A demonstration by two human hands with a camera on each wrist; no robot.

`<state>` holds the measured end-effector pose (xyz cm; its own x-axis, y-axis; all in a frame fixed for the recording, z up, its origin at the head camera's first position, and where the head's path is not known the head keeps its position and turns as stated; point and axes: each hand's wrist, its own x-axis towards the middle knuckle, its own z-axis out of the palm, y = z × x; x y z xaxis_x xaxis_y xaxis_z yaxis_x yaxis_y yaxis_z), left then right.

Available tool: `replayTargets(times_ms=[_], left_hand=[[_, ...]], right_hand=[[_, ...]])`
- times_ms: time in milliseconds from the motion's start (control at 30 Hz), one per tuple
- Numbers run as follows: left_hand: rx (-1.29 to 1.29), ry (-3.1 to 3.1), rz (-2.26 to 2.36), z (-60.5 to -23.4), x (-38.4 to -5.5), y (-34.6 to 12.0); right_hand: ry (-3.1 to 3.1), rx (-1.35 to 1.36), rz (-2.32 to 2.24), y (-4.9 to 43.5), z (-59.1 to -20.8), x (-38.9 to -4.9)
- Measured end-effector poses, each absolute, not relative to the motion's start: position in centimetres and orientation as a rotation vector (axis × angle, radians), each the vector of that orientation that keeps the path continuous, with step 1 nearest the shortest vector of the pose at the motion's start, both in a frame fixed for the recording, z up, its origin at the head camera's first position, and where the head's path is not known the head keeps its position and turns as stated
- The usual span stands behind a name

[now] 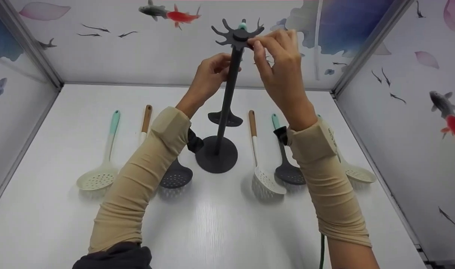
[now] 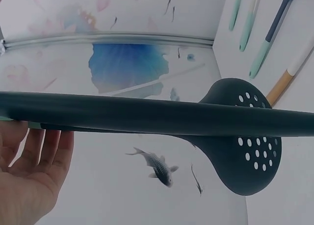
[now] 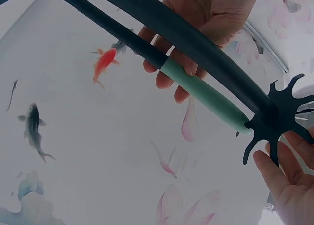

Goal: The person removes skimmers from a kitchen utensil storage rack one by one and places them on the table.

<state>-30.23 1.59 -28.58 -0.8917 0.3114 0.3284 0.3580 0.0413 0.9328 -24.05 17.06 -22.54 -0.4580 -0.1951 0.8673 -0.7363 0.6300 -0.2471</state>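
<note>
A black utensil stand (image 1: 229,89) with a round base and a ring of curved hooks stands upright at mid-table. Behind its pole hangs a dark skimmer (image 2: 245,171) with a perforated head and a mint handle (image 3: 206,95). My left hand (image 1: 209,76) grips that handle, with fingers behind it and thumb in front. The handle's mint end meets the hooks at the top; whether it is hooked on, I cannot tell. My right hand (image 1: 283,67) pinches one hook at the right side of the stand's top.
Left on the table lie a pale skimmer (image 1: 98,179), a brown handle (image 1: 146,116) and a dark perforated head (image 1: 177,177). To the right lie a white skimmer (image 1: 266,181), a dark one (image 1: 289,173) and a pale one (image 1: 358,173). Patterned walls enclose the table.
</note>
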Motion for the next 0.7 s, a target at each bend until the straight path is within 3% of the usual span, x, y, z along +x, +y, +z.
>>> replayTargets(times_ms=[700], left_hand=[[-0.602,-2.266,-1.890,-27.89,-30.66,1.99]], right_hand=[[-1.950,0.734,0.731,16.94,-22.77,-24.23]])
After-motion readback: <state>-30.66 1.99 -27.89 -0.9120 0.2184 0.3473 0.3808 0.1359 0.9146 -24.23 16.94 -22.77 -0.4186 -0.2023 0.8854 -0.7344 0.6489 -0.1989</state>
